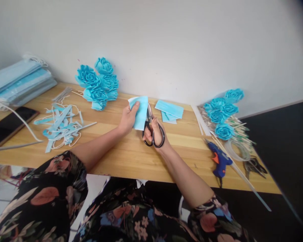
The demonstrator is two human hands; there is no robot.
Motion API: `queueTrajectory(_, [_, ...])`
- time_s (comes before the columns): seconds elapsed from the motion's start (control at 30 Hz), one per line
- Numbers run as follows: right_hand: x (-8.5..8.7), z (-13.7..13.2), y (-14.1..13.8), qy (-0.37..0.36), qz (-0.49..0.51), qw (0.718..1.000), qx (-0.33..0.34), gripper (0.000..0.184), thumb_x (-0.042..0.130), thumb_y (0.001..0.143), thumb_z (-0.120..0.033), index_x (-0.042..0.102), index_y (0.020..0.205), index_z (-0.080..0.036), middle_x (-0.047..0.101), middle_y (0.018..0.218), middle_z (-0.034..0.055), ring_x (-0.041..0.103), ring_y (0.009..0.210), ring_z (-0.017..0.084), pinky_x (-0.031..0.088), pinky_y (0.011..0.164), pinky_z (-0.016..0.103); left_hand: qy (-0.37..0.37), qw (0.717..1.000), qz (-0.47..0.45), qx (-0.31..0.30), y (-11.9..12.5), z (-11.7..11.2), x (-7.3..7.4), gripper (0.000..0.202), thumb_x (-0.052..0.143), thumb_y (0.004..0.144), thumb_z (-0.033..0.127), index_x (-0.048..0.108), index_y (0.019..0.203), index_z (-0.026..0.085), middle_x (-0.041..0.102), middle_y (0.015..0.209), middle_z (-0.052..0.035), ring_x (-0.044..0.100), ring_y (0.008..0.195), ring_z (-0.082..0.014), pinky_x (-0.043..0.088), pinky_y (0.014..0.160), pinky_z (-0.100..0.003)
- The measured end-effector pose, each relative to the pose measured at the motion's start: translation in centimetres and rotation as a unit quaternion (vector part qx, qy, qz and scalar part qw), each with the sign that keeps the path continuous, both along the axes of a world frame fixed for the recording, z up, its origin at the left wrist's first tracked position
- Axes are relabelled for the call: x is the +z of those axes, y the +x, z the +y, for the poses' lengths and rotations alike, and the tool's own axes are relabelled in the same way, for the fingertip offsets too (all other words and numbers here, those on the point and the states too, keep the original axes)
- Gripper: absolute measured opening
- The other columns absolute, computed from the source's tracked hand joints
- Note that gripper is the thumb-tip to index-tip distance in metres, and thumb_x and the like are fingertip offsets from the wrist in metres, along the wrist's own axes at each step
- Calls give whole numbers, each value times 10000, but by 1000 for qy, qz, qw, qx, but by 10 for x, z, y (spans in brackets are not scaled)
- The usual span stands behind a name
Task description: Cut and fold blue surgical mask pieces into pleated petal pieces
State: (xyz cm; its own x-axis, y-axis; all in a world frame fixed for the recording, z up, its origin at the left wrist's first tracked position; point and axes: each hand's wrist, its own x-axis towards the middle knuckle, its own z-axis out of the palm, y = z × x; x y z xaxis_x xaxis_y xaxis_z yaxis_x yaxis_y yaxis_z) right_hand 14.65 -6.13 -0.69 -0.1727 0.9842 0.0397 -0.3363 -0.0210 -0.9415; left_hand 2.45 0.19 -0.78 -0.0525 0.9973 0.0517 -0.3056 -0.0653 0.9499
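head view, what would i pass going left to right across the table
Phone → blue scraps → left flower bunch → left hand → held blue sheet → scissors → flat blue pieces → glue gun → clear roll → dark hand tool.

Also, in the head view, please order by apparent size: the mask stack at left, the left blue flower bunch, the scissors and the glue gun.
1. Mask stack
2. Left blue flower bunch
3. Scissors and glue gun: too alike to rank, the right hand partly hiding the scissors.

scraps (62, 119) lie left of scissors (149, 114), glue gun (220, 162) right.
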Motion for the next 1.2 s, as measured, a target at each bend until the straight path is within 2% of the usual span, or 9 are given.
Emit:
queueTrajectory(0.13, [1, 0, 1, -23, 37, 998, 37, 706, 537, 824, -759, 503, 1287, -227, 503, 523, -104, 384, 379, 70, 564, 561, 275, 5, 1000, 9, -2, -2, 2, -1, 500, 680, 765, 664, 571, 797, 177, 609, 609, -4, 540, 500, -116, 425, 454, -223])
queueTrajectory(0.27, [1, 0, 2, -27, 39, 998, 47, 662, 539, 831, -750, 506, 1255, -244, 511, 546, -102, 388, 388, 69, 564, 580, 281, 2, 1000, 15, -11, -2, -1, 0, 500, 689, 758, 661, 590, 812, 174, 636, 615, -16, 565, 502, -128, 436, 453, -233])
queueTrajectory(0.47, [1, 2, 1, -24, 20, 999, 19, 682, 535, 793, -794, 529, 1181, -234, 494, 521, -100, 408, 389, 84, 516, 513, 270, -11, 998, 1, -54, 3, -8, 1, 452, 688, 786, 621, 592, 837, 182, 618, 555, -4, 612, 496, -156, 449, 440, -254])
queueTrajectory(0.67, [5, 0, 1, -7, 29, 1000, -11, 672, 549, 796, -781, 541, 1191, -238, 509, 537, -74, 456, 399, 105, 445, 445, 262, -20, 991, -10, -129, 6, -16, 3, 495, 639, 799, 671, 556, 874, 189, 612, 506, 2, 551, 343, -158, 366, 313, -244])
queueTrajectory(0.9, [4, 0, -4, 0, 49, 998, -44, 655, 563, 794, -769, 544, 1158, -225, 486, 516, -92, 413, 371, 86, 452, 437, 259, -38, 988, -34, -144, 8, -20, 7, 522, 654, 774, 690, 549, 901, 194, 619, 509, -4, 577, 351, -186, 370, 294, -246])
queueTrajectory(1.03, [6, -1, -6, -10, 33, 998, -59, 709, 572, 755, -798, 552, 1157, -214, 454, 492, -108, 360, 345, 74, 458, 426, 266, -37, 986, -36, -157, 7, -20, 6, 508, 648, 783, 682, 560, 908, 198, 606, 491, 2, 571, 355, -191, 401, 310, -264])
queueTrajectory(1.2, [8, -2, -6, 3, 14, 997, -70, 711, 563, 770, -788, 569, 1173, -202, 437, 456, -115, 352, 332, 75, 462, 422, 260, -26, 985, -38, -168, 7, -20, 5, 487, 639, 800, 669, 569, 904, 198, 597, 485, 1, 575, 357, -199, 430, 324, -281])
